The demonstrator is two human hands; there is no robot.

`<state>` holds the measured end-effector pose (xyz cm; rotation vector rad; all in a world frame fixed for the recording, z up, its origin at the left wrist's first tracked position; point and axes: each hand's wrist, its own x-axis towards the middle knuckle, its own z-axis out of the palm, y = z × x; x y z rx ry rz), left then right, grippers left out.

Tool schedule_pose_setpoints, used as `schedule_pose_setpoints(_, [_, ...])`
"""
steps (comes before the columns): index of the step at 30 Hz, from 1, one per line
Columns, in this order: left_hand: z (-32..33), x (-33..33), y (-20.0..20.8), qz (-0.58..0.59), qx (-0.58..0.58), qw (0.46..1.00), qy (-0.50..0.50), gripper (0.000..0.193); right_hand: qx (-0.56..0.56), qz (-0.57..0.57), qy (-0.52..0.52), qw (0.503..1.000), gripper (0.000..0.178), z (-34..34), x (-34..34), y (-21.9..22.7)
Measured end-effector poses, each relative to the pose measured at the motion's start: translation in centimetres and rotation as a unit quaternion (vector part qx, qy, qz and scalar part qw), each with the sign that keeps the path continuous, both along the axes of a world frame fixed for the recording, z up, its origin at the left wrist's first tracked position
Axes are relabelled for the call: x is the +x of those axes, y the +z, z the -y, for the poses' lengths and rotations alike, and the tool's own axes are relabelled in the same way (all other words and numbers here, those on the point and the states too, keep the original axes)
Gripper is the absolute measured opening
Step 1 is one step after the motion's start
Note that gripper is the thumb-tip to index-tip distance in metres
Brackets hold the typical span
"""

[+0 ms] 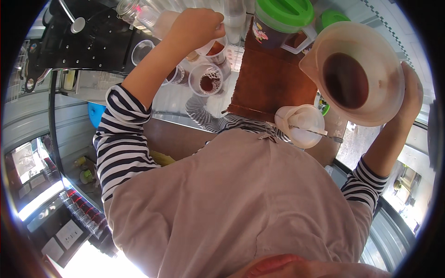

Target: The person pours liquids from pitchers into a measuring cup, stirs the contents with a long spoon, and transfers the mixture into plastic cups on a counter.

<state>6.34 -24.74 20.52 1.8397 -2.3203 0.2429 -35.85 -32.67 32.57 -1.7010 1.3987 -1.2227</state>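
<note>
My right hand (411, 90) grips the side of a large translucent plastic jug (320, 60) partly filled with dark brown liquid, raised at the right. The jug's spout points left. My left hand (200, 28) is closed above a group of clear plastic cups; its fingertips face away, so what they hold is hidden. Just below it stands a cup (217, 50) with reddish-brown liquid. A nearer cup (206, 79) contains brown liquid with foam bubbles. Another cup (175, 75) is partly covered by my left forearm.
A green-lidded pitcher (283, 18) stands at the back of a brown cloth-like mat (273, 83). At the mat's near right sits a small translucent jug (301, 132) with a metal fork (331, 136) across it. An empty-looking cup (142, 52) and a black stovetop (92, 46) are at left.
</note>
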Motion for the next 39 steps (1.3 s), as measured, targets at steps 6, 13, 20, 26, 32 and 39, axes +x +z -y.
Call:
schedule_pose_setpoints(6, [0.1,-0.2,-0.7,-0.014,-0.015,1.0,-0.012,0.022,0.035,0.061,0.008,0.998,0.023,-0.6,0.3,0.1])
schedule_pose_setpoints(13, [-6.1,2.1,1.6,-0.262,-0.176,0.926,0.208,0.02,-0.175,-0.11,0.009,0.978,0.018,-1.3,0.7,0.1])
schedule_pose_setpoints(20, [-9.5,-3.0,-0.6,-0.752,-0.309,0.555,0.174,0.022,-0.295,-0.199,0.051,0.933,0.019,-2.5,2.4,2.3])
schedule_pose_setpoints(26, [-9.7,-10.4,-1.7,-0.839,-0.128,0.524,0.078,0.023,-0.213,-0.186,0.17,0.944,0.021,-2.6,5.6,6.4])
schedule_pose_setpoints(32, [-9.5,-11.6,-3.2,-0.851,-0.062,0.519,0.051,0.031,-0.178,-0.257,0.145,0.939,0.018,-3.8,8.6,7.0])
schedule_pose_setpoints(39, [-9.8,-11.8,-3.6,-0.856,-0.069,0.509,0.057,0.033,-0.137,-0.273,0.113,0.945,0.028,-2.4,7.3,7.5])
